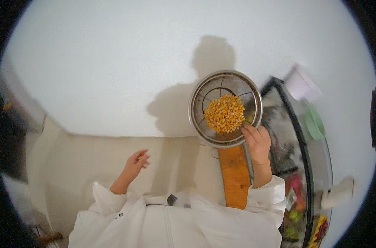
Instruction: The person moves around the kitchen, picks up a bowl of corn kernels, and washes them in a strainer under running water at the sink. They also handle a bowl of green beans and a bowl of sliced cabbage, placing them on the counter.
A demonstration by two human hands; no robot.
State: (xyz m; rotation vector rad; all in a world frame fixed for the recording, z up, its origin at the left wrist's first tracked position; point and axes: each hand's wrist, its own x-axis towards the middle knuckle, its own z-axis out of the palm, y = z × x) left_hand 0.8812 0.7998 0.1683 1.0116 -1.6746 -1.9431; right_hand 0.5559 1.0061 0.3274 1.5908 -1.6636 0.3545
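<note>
My right hand (256, 138) grips the near right rim of a round metal mesh strainer (194, 119), its fingers over the edge. A heap of yellow corn kernels (225, 114) lies inside on the mesh, with a stray kernel or two apart from the heap. To the left, my left hand (140, 159) is in the air, its fingers loosely bent and slightly blurred, holding nothing. Both arms wear loose white sleeves.
An orange-brown wooden board (236, 176) lies below the strainer. On the right stands a black-framed glass case (299, 136) with colourful items inside. A pale tub (302, 84) and a green plastic container (314, 122) sit beside it. A white wall (98, 68) rises ahead.
</note>
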